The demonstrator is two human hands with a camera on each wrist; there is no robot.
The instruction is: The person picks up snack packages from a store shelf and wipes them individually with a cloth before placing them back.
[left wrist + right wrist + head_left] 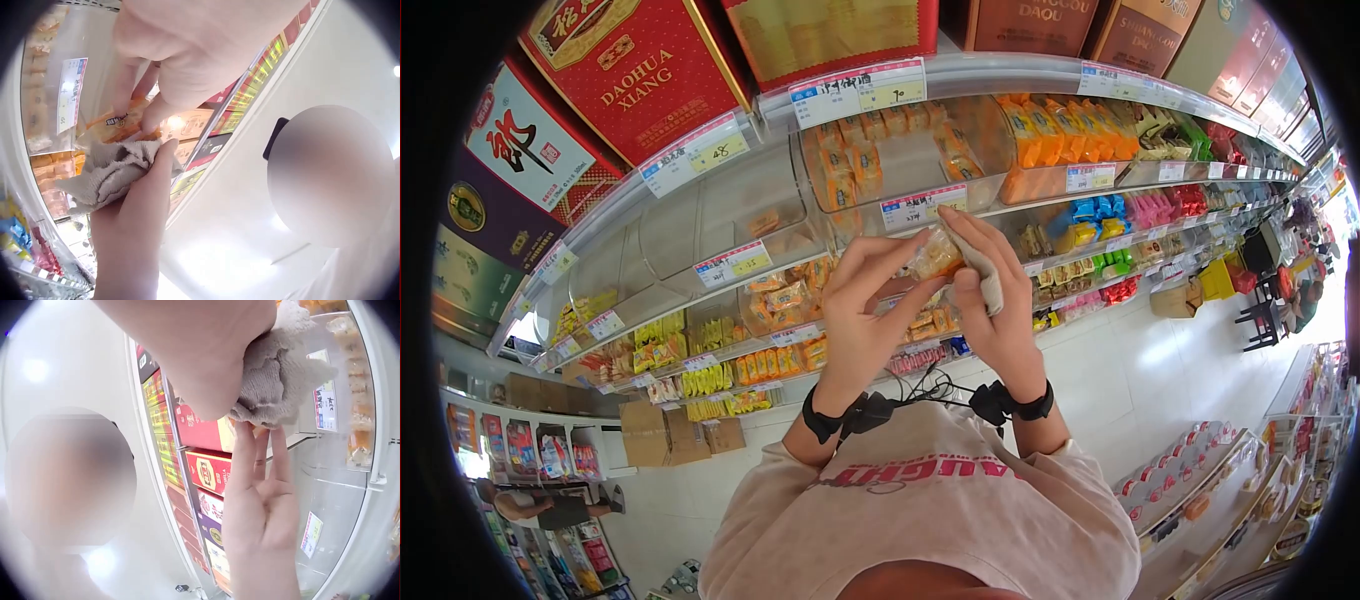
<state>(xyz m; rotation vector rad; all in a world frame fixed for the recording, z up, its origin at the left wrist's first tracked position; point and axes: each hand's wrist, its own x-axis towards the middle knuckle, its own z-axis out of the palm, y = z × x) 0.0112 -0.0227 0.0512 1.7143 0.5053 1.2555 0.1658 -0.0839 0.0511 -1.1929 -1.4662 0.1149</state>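
Your left hand point(870, 300) pinches a clear-and-orange wrapped packet point(936, 254) between fingers and thumb, in front of the shelf bins point(890, 165); your right hand point(1007, 315) grips a grey cloth point(982, 262) against the packet's right side.

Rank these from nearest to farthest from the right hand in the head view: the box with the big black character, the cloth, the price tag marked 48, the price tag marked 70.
Right hand:
1. Cloth: held in it.
2. 70 tag: shelf edge, ahead and left.
3. 48 tag: farther left.
4. Box: far left.
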